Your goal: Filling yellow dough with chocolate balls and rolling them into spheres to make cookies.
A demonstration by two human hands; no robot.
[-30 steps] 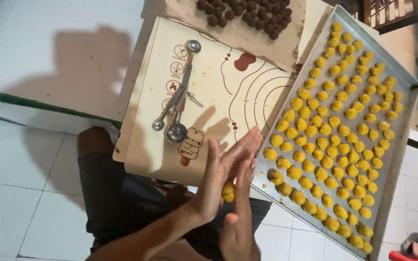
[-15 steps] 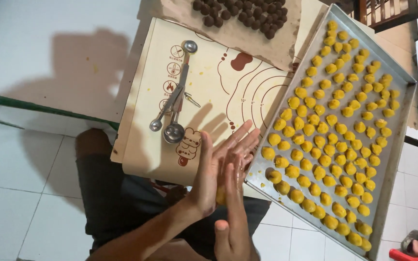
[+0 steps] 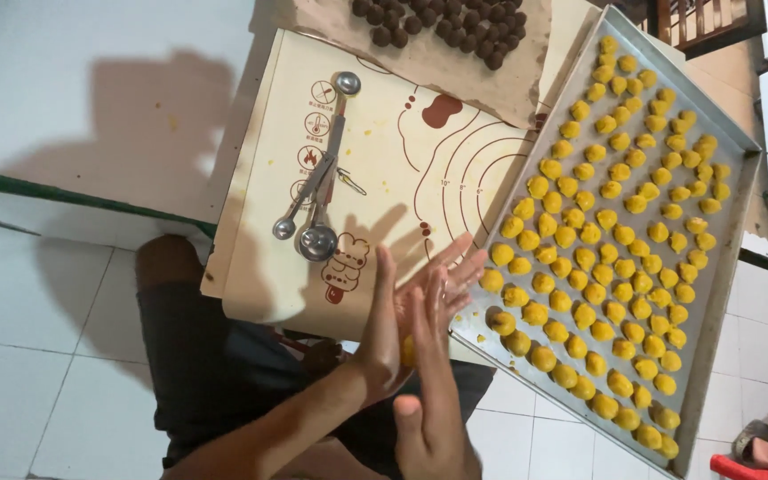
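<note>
Left hand [image 3: 384,333] and right hand [image 3: 433,391] pressed palm to palm, fingers straight, clamped on one yellow dough ball [image 3: 407,351]; only a sliver shows between the palms. Just right of the fingertips: one metal tray [image 3: 729,267] of yellow balls in rows, too many to count surely. Beyond: one baking mat [image 3: 384,187], two metal scoops [image 3: 320,187], a pile of dark brown balls [image 3: 442,22].

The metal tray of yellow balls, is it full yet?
Nearly full. Yellow dough balls fill the tray in rows, with bare metal only at its near-left corner by the hands.
</note>
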